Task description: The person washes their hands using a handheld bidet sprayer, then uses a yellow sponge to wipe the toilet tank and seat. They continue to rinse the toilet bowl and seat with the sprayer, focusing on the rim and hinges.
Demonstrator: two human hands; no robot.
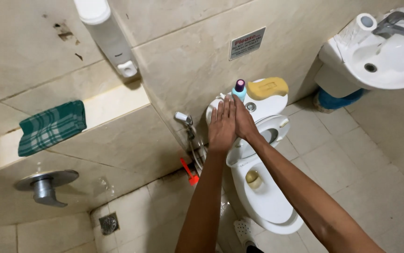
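Both flat, empty: left hand (pixel 222 125), right hand (pixel 244 121) beside teal purple-capped bottle (pixel 239 89).

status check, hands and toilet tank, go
Left hand and right hand flat together, empty, over toilet tank. Blue bottle, yellow sponge just beyond.

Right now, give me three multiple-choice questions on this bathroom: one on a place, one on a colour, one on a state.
1. Where does the yellow rectangular sponge lie?
A. on the white ceramic toilet tank
B. in the white wall basin
C. on the tiled floor

2. What colour is the folded checked cloth on the ledge?
A. red
B. green
C. blue

3. How do the left hand and right hand stand?
A. far apart
B. gripping the sponge
C. side by side, empty

A: it sits beside the bottle. B: green checks. C: both flat, holding nothing.
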